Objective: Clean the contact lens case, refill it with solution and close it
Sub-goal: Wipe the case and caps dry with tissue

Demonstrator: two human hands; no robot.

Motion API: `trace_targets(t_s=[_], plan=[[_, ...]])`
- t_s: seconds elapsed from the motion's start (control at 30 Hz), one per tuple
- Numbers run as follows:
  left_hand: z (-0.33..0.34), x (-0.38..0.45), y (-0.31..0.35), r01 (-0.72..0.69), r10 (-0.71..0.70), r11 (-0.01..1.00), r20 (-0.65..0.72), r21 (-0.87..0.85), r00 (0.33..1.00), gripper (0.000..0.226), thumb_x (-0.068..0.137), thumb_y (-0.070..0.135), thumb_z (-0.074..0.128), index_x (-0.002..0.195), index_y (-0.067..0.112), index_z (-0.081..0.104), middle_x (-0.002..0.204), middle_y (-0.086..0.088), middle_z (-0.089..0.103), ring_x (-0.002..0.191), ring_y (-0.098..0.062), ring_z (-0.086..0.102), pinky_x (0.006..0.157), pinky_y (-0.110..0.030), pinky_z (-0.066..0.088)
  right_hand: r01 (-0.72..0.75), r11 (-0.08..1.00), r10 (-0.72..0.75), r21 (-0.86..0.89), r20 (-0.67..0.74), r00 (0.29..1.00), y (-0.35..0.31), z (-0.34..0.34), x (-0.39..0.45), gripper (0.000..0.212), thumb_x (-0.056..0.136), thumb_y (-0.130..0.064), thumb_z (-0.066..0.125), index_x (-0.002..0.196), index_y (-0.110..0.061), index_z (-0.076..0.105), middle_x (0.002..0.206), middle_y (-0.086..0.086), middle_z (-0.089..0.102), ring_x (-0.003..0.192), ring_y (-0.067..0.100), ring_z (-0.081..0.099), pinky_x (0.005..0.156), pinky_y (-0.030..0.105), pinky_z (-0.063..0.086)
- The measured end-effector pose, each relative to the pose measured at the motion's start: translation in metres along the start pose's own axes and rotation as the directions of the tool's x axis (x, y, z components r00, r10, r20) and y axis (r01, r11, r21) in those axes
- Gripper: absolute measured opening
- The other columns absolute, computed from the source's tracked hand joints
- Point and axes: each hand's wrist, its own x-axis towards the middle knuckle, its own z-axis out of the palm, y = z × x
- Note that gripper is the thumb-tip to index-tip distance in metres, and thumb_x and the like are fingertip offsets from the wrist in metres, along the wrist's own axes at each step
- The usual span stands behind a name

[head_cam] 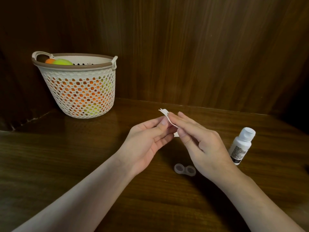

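I see both hands raised over the middle of the wooden table [66, 164], meeting on a small white strip of paper or tissue [164, 113]. My left hand [147, 141] pinches its lower part between thumb and curled fingers; my right hand [199, 141] holds it from the other side, thumb against the strip, fingers fairly straight along it. The strip's torn top end sticks up at about 11 o'clock from the fingertips.

The lens case [184, 169] lies flat on the table at 6 o'clock from the hands, just under my right wrist, both wells open with no lids on them. The white bottle [241, 145], cap on, stands at 3 o'clock, near my right hand. A perforated basket [80, 97] holding orange and yellow-green balls sits well apart at 10 o'clock.
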Motion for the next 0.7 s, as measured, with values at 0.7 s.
trace_targets(t_s=[0.7], plan=[[-0.0008, 0.002, 0.0009, 0.049, -0.046, 0.998, 0.053, -0.045, 0.997, 0.036, 0.106, 0.022, 0.061, 0.141, 0.014, 0.065, 0.135, -0.009, 0.075, 0.124, -0.025, 0.073, 0.102, -0.04, 0.06, 0.045, 0.992, -0.049, -0.116, -0.036, 0.998, 0.0023, 0.0049, 0.0007, 0.048, 0.109, -0.026, 0.05, 0.157, -0.033, 0.052, 0.162, -0.019, 0.05, 0.153, -0.005, 0.037, 0.125, 0.041, 0.04]])
